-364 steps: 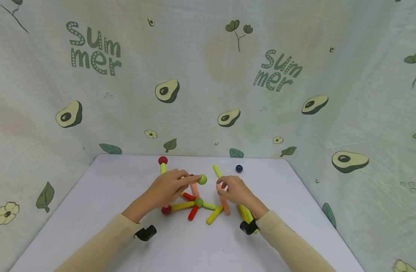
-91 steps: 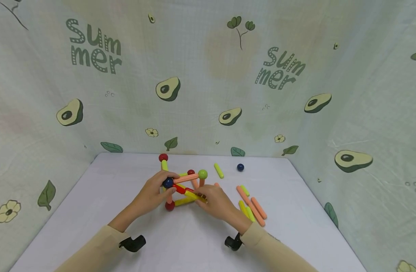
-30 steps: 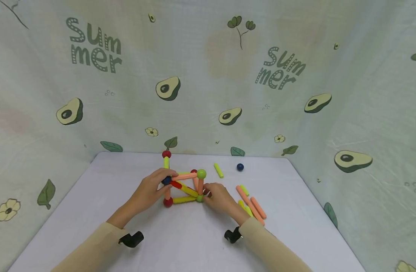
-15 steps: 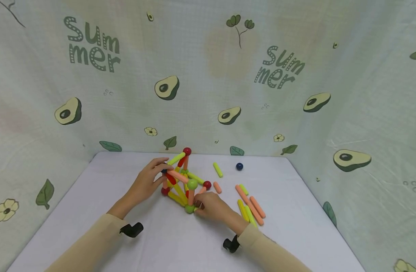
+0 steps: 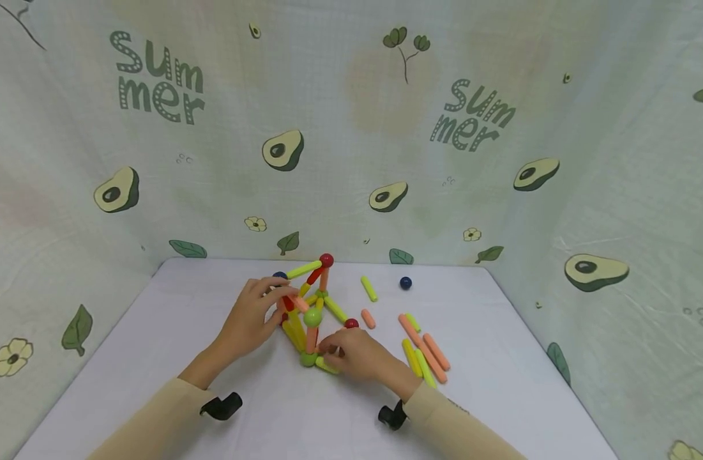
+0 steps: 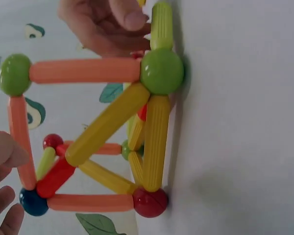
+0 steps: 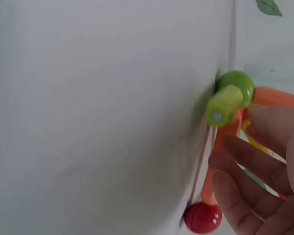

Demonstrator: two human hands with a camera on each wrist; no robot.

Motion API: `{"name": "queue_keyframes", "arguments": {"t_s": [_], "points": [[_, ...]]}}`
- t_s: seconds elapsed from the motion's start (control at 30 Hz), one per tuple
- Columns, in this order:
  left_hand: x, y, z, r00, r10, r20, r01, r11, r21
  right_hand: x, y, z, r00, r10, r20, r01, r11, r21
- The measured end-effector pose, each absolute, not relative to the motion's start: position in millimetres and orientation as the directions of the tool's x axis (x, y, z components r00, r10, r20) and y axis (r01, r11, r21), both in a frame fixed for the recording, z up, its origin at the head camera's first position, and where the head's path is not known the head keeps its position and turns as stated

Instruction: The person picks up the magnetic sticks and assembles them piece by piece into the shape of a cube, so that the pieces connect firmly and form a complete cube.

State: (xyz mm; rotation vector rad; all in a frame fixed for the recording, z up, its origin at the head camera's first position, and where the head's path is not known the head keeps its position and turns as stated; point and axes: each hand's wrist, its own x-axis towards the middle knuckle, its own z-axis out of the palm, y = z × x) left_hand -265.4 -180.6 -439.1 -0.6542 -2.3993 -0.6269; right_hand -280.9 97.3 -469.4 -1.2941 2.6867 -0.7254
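Observation:
A frame of magnetic sticks and balls stands on the table, with an upper green ball [image 5: 313,317], a lower green ball [image 6: 162,71], a blue ball [image 6: 34,201] and red balls [image 5: 326,260] at its corners. My left hand [image 5: 244,319] grips its upper orange stick [image 6: 20,142] beside the blue ball. By the lower green ball, my right hand [image 5: 357,352] has its fingers loosely bent, thumb and forefinger apart, close to an orange stick [image 7: 209,181]. From that ball a light green stick [image 7: 223,105] juts out, its far end free.
Several loose sticks lie right of my right hand, among them a long orange stick [image 5: 423,348] and a yellow stick [image 5: 411,358]. Farther back are a light green stick [image 5: 369,289], a short orange stick [image 5: 368,318] and a single blue ball [image 5: 405,283]. Patterned cloth [image 5: 328,191] walls the table.
Over the last second the frame has turned on the table: its near green corner came toward me and the tall red ball swung right. The right hand moved nearer and slightly left.

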Motion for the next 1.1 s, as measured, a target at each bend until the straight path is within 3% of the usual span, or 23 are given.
{"name": "queue_keyframes", "arguments": {"t_s": [0.23,0.47,0.93,1.1], "points": [[-239,-155,-438,-0.721,0.372,0.584,0.631,0.701,0.333,-305,138,-457,-0.800,-0.563,0.208,-0.593,0.688,-0.418],[-238,-136,-445,-0.756,0.349,0.554,0.573,0.761,0.303,-322,168,-454,-0.919,-0.358,0.164,-0.393,0.808,-0.438],[-243,-153,-438,-0.829,0.275,0.487,0.488,0.782,0.388,-368,168,-456,-0.949,-0.282,0.138,-0.314,0.860,-0.402],[-244,-166,-439,-0.822,0.286,0.492,0.506,0.765,0.399,-388,154,-460,-0.968,-0.232,0.094,-0.249,0.860,-0.445]]}}
